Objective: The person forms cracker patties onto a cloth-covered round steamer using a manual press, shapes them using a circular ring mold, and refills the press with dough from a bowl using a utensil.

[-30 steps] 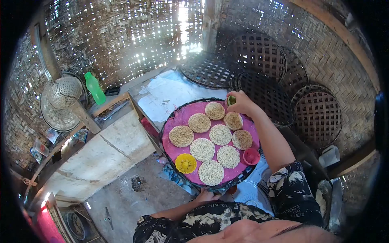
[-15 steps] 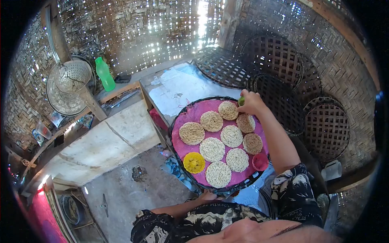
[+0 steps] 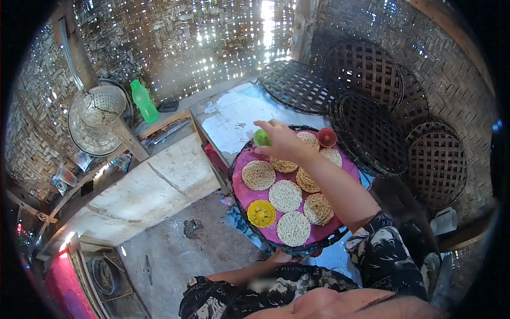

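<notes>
Head view. Small, round, bright green cup (image 3: 261, 137), plastic-looking: shown as a compact, evenly coloured form, partly covered by the fingers. Held in the right hand (image 3: 281, 141), between fingertips and thumb, narrowly closed on it; placed at the far rim of the tray, just at the tips of the grip. Whether the pink surface is touched by it cannot be told.

Large round tray with a dark rim and a bright pink covering (image 3: 244, 158): located beneath and on the near side of the right-hand grip, and crossed by the right forearm. Flat, round discs of coiled, noodle-like strands (image 3: 285, 195), pale cream to toasted tan: set out nearer than the grip and to its right, some partly hidden by the arm. Fluted yellow cup (image 3: 261, 213), round, with dark marks inside: placed nearer than the grip, past two discs. Round red cup (image 3: 327, 137): placed to the right of the grip, near the rim.

Left hand (image 3: 281, 257): found at the near rim, well apart from the green cup; its closure cannot be told. Dark round open-weave trays (image 3: 372, 133): stacked right of the right-hand grip.
</notes>
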Tool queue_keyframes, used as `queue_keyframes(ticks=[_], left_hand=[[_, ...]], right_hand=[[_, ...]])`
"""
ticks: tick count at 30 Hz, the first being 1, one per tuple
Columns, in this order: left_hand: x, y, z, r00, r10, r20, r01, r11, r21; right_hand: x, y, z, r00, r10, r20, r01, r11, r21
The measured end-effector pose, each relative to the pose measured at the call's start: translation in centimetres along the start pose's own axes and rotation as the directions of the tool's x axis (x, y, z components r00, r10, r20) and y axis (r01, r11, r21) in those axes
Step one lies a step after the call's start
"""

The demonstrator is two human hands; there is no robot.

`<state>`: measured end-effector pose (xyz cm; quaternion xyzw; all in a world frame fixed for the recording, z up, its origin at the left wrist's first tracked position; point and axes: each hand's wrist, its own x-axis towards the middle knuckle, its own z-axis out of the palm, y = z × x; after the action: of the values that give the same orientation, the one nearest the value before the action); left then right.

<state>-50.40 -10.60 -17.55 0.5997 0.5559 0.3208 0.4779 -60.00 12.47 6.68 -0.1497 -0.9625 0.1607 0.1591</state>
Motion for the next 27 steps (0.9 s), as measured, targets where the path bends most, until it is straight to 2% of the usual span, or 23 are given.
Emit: queue_keyframes(ticks=[1, 3, 5, 7, 11, 14, 17, 19, 20, 25, 27], left_hand=[[-0.3, 0.2, 0.0, 0.995, 0.083, -0.058, -0.079, 0.994, 0.08], [-0.6, 1.5, -0.9, 1.0, -0.007, 0.003, 0.007, 0.995, 0.097], [-0.5, 1.0, -0.7, 0.999, 0.026, -0.028, -0.022, 0.992, 0.126], [0.0, -1.8, 1.1, 0.972, 0.188, -0.141, -0.163, 0.971, 0.173], [0.7, -3.6, 1.6, 0.996, 0.081, -0.026, -0.077, 0.988, 0.137], [0.7, -3.2, 1.1, 0.998, 0.005, 0.055, -0.013, 0.99, 0.142], [0.6, -3.3, 1.1, 0.993, -0.049, 0.108, 0.031, 0.985, 0.167], [0.7, -3.0, 0.9, 0.986, -0.086, 0.143, 0.06, 0.981, 0.182], [0.8, -2.9, 0.9, 0.985, -0.092, 0.148, 0.064, 0.981, 0.186], [1.0, -4.3, 1.9, 0.993, -0.051, 0.109, 0.03, 0.982, 0.187], [0.8, -4.1, 2.2, 0.999, 0.005, 0.044, -0.011, 0.99, 0.138]], right_hand=[[0.1, 0.0, 0.7, 1.0, -0.02, -0.007, 0.02, 1.0, -0.001], [0.3, -0.1, 1.5, 1.0, -0.011, 0.014, 0.011, 1.0, -0.011], [0.3, -0.3, 2.0, 1.0, 0.004, 0.028, -0.004, 1.0, -0.01], [0.0, -0.5, 2.2, 0.999, 0.023, 0.036, -0.023, 1.0, 0.001], [-0.3, 0.4, 3.3, 0.999, -0.013, -0.036, 0.014, 1.0, 0.024], [-0.4, 0.9, 3.4, 0.999, -0.033, -0.027, 0.035, 0.996, 0.086], [-1.0, 0.3, 3.1, 0.996, -0.027, -0.084, 0.022, 0.998, -0.06], [-1.1, 0.0, 2.2, 0.998, 0.012, -0.062, -0.013, 1.0, -0.029], [-1.0, 0.1, 1.9, 0.998, 0.031, -0.048, -0.032, 0.999, -0.013], [-1.8, 4.6, -2.6, 0.966, -0.055, -0.252, 0.069, 0.996, 0.05], [-4.3, 6.2, -6.3, 0.957, -0.023, -0.29, 0.013, 0.999, -0.035]])
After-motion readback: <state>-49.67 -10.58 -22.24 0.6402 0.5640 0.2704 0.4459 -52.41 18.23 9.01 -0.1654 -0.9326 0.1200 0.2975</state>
